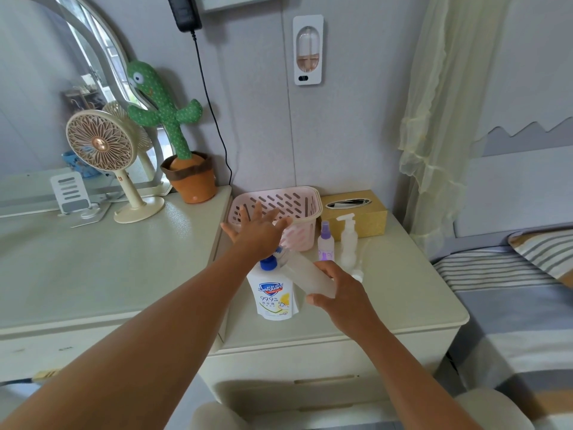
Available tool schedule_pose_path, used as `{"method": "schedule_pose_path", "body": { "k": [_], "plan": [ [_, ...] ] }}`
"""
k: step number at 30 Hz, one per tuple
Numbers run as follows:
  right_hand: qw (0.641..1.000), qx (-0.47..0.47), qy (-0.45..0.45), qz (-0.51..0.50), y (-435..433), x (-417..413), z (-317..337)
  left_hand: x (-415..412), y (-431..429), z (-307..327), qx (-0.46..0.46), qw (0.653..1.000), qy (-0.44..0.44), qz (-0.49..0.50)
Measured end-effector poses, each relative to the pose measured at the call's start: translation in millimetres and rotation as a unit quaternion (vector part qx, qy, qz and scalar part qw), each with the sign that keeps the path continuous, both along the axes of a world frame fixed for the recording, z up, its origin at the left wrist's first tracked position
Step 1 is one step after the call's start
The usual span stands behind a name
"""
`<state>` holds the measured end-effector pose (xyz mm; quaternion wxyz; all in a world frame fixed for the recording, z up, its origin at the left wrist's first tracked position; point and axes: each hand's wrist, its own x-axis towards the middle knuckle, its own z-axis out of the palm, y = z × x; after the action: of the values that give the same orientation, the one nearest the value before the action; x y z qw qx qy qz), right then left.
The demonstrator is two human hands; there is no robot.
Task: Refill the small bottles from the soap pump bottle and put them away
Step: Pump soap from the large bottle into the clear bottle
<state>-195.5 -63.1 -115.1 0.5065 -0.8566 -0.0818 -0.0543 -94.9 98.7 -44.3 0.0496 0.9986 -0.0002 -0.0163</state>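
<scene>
The right hand [338, 293] grips a translucent small bottle [305, 274], tilted toward the nozzle of the Safeguard soap pump bottle [274, 294]. The left hand [259, 232] presses the pump, fingers splayed open. Misaligned, soap would likely spill onto the nightstand [403, 305]; the pink basket [305, 201] waits behind.

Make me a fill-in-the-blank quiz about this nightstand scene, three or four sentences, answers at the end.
1. The right hand holds a clear bottle tilted toward the ___ pump of the soap bottle.
2. The left hand is spread ___ above the pump.
3. The basket is ___ in colour.
4. The tissue box is ___.

Answers: blue; open; pink; gold
</scene>
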Motion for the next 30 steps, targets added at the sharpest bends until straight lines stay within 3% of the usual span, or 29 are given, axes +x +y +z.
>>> {"method": "schedule_pose_path", "body": {
  "k": [18, 26, 30],
  "plan": [
    [1.000, 0.010, 0.007, 0.004, 2.2, 0.7, -3.4, -0.6, 0.5, -1.5, -0.010, 1.000, -0.012, -0.005],
    [1.000, -0.006, 0.008, 0.005, 6.7, 6.0, -7.7, -7.5, 0.2, 0.1, 0.039, 0.999, -0.002, -0.026],
    [1.000, -0.002, 0.009, 0.006, 6.3, 9.3, -6.6, 2.4, 3.0, 0.4, -0.001, 1.000, -0.010, -0.006]
  ]
}}
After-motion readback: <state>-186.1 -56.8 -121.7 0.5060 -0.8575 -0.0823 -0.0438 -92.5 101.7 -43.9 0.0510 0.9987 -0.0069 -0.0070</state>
